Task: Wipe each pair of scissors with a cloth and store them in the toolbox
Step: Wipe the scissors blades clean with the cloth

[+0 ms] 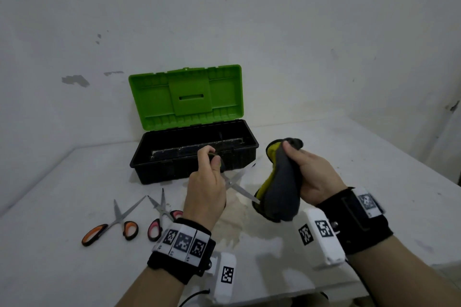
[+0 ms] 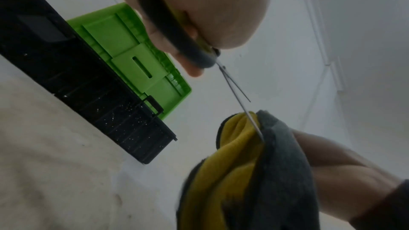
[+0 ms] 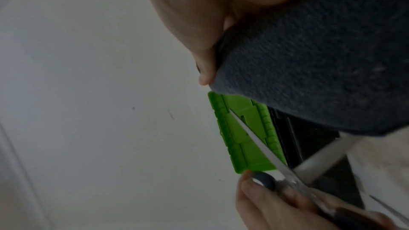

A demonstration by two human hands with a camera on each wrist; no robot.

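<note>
My left hand (image 1: 208, 177) grips the dark handles of a pair of scissors (image 1: 239, 183) (image 2: 234, 86) held above the table, blades spread apart. One blade tip reaches into a fold of the grey and yellow cloth (image 1: 277, 187) (image 2: 243, 163) (image 3: 309, 59), which my right hand (image 1: 309, 172) grips bunched up. The toolbox (image 1: 194, 152) stands just behind, black base, green lid (image 1: 185, 96) raised. Two more pairs lie on the table at the left: orange-handled scissors (image 1: 112, 224) and pink-handled scissors (image 1: 162, 214).
The white table (image 1: 62, 269) meets a wall behind the toolbox and drops off at the right and near edges. A pale stain (image 1: 232, 214) marks the tabletop under my hands.
</note>
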